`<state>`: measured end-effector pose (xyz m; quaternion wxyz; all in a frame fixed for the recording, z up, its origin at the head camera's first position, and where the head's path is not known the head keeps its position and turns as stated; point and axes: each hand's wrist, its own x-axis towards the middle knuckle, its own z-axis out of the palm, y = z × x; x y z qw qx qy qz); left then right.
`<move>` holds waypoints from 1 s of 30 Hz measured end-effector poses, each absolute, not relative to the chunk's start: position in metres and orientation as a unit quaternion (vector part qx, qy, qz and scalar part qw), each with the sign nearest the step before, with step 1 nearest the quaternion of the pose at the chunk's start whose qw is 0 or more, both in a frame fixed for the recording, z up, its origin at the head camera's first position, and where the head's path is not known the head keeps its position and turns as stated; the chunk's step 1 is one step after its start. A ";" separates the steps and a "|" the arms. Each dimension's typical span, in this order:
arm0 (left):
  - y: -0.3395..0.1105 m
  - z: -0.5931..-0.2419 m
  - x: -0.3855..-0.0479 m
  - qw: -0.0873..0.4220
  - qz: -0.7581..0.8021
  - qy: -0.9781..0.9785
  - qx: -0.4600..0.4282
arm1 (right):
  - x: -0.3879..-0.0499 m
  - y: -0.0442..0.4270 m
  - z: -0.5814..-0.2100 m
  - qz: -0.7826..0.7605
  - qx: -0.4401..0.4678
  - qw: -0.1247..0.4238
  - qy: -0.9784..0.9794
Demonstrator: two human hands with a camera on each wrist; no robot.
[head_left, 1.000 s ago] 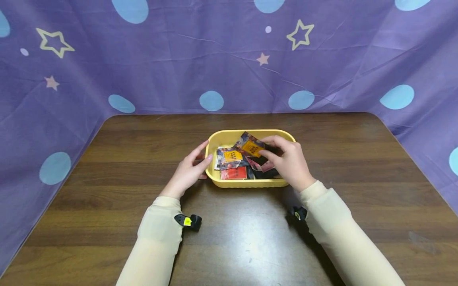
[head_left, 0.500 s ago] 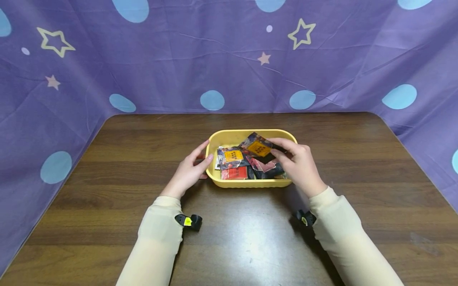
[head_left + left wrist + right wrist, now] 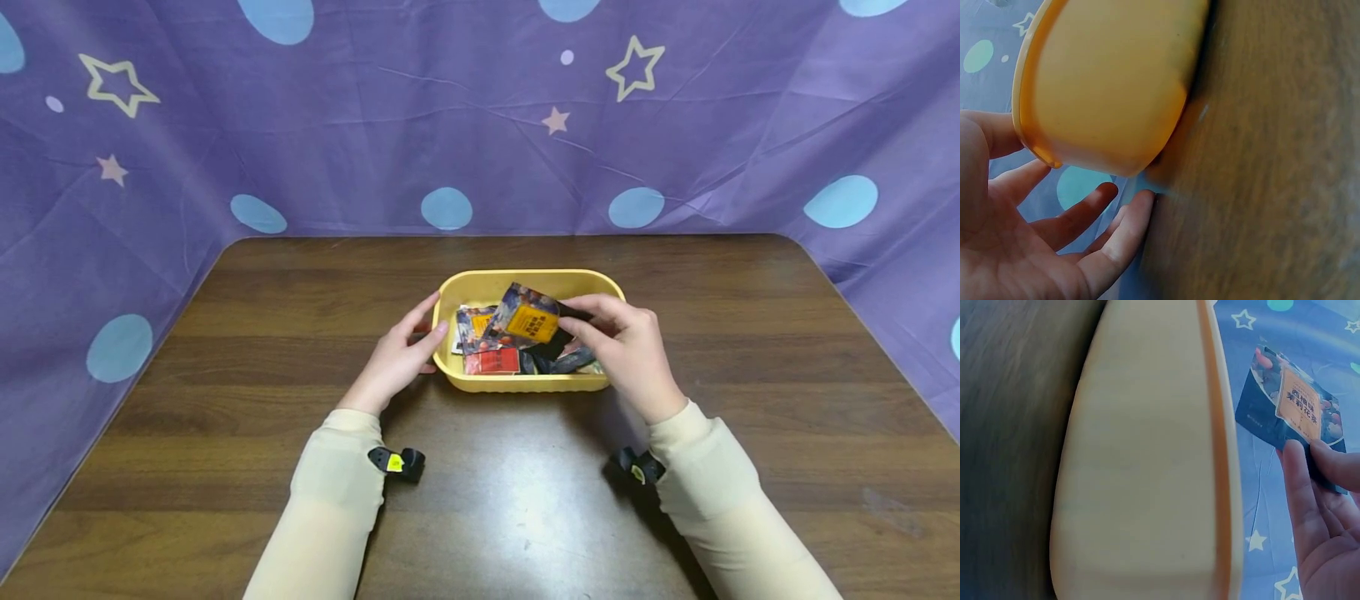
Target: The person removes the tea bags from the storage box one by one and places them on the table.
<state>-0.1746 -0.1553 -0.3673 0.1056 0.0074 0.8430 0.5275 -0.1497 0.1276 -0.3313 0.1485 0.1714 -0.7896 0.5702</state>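
A yellow plastic basket [image 3: 525,384] stands mid-table in the head view, with several flat sachets inside. My left hand [image 3: 397,354] touches its left end at the rim with thumb and forefinger; the other fingers spread beside the outer wall in the left wrist view. Thumb and fingers of my right hand [image 3: 630,350] pinch the edge of a dark tea sachet [image 3: 529,321] with an orange-yellow label. In the right wrist view this tea sachet [image 3: 1294,403] shows above the rim. Below it lie a red-labelled sachet [image 3: 491,362] and a similar yellow-labelled one [image 3: 471,327], partly covered.
The brown wooden table [image 3: 315,308] surrounds the basket. A purple curtain [image 3: 360,125] with stars and blue dots hangs behind the table and along its sides. Black straps with small devices [image 3: 397,463] sit at both wrists.
My right hand first shifts right, then the held tea sachet swings left and nearer, now overlapping the yellow-labelled one. A pink-patterned sachet drops out of sight. My left hand stays at the rim.
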 end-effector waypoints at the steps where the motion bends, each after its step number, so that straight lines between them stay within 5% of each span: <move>1: -0.155 -0.367 -0.174 0.106 0.527 0.843 0.007 | -0.149 0.128 -0.330 0.573 0.167 0.143 -0.789; 11: -0.155 -0.367 -0.173 0.106 0.526 0.844 0.003 | -0.141 0.121 -0.324 0.631 0.118 0.064 -0.764; 30: -0.155 -0.365 -0.172 0.100 0.530 0.842 0.008 | -0.124 0.098 -0.332 0.533 0.180 -0.059 -0.825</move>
